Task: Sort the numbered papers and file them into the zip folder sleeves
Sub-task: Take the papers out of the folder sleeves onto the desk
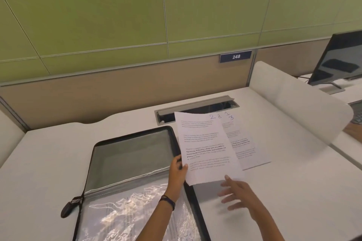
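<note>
L hand (177,168) pinches a printed sheet (205,143) at its left edge, thumb on top w/ the other fingers curled behind. The sheet is lifted off the desk (49,162) and tilted, bottom corner toward the person. It has a handwritten blue "2" at top right; the typed text is too small to read.

R hand (237,191) is open, fingers spread and fairly straight, gripping nothing. One fingertip is right at the sheet's bottom edge; can't tell if it touches.

Under and just right of the sheet, more papers (246,152) lie flat on the desk, fanned a bit, w/ handwritten "8", "1" and "3" showing at their tops.

A zip folder (137,133) lies open on the desk to the left, black-edged, w/ the sheet's left edge overlapping its right rim. Its near half shows a shiny clear sleeve (137,211) w/ faint print under it. A black zip pull (68,208) hangs at its left side. There's a dark wristband (168,201) on the L wrist.

Behind: an open cable slot (195,106) in the desk, and a blue sign (235,56) reading "248" on the partition. A white divider (293,100) stands to the right, w/ a dark monitor (340,58) beyond it.
</note>
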Action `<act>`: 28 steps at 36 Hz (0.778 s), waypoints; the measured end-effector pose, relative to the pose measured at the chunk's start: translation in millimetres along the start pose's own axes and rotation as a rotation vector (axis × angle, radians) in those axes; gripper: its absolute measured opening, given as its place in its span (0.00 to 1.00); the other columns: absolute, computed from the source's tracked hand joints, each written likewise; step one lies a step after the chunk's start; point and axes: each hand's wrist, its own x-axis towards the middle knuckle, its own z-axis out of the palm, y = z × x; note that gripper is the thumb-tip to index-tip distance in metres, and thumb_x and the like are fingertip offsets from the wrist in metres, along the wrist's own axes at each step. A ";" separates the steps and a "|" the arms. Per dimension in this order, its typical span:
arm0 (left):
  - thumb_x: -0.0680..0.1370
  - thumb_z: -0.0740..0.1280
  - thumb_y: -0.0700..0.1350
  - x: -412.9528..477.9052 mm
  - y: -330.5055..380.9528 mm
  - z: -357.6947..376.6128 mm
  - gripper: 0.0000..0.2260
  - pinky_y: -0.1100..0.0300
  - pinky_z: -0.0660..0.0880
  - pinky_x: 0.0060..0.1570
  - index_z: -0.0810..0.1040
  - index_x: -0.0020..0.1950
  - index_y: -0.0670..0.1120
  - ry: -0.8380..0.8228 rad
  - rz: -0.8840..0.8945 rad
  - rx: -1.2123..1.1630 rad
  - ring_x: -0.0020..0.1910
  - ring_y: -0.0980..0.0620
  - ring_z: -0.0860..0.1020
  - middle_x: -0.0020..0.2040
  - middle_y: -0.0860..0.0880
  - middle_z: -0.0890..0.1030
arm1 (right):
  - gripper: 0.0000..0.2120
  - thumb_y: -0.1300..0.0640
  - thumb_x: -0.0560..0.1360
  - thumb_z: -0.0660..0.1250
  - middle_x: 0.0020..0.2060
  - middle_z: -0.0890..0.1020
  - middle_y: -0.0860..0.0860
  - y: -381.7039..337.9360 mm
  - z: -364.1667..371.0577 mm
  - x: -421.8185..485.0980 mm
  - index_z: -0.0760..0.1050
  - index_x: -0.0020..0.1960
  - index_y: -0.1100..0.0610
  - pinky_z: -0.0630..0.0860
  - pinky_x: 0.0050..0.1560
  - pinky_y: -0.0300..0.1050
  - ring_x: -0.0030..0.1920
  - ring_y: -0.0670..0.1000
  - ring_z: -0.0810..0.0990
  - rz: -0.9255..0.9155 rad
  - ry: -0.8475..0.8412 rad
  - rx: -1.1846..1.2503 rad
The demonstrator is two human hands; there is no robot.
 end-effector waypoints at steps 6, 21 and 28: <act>0.79 0.61 0.36 -8.2 -6.8 5.5 0.15 0.54 0.78 0.55 0.66 0.64 0.49 -0.051 -0.036 0.021 0.56 0.51 0.78 0.58 0.48 0.79 | 0.06 0.59 0.75 0.68 0.42 0.82 0.60 2.8 24.7 6.2 0.74 0.48 0.61 0.79 0.30 0.46 0.35 0.58 0.84 -0.053 0.216 0.358; 0.82 0.57 0.51 -20.1 -49.2 -74.6 0.20 0.55 0.40 0.75 0.51 0.67 0.66 -0.143 0.415 0.880 0.75 0.60 0.45 0.73 0.62 0.51 | 0.09 0.64 0.76 0.66 0.40 0.77 0.63 16.9 -6.4 47.5 0.69 0.39 0.64 0.77 0.22 0.39 0.35 0.58 0.79 0.011 0.399 0.455; 0.76 0.37 0.68 -30.9 -80.8 -106.9 0.23 0.59 0.37 0.74 0.47 0.71 0.68 -0.098 0.439 1.073 0.76 0.60 0.41 0.76 0.60 0.49 | 0.07 0.65 0.76 0.65 0.39 0.76 0.61 8.9 -15.5 70.8 0.70 0.41 0.66 0.75 0.20 0.38 0.33 0.58 0.76 0.032 0.394 0.457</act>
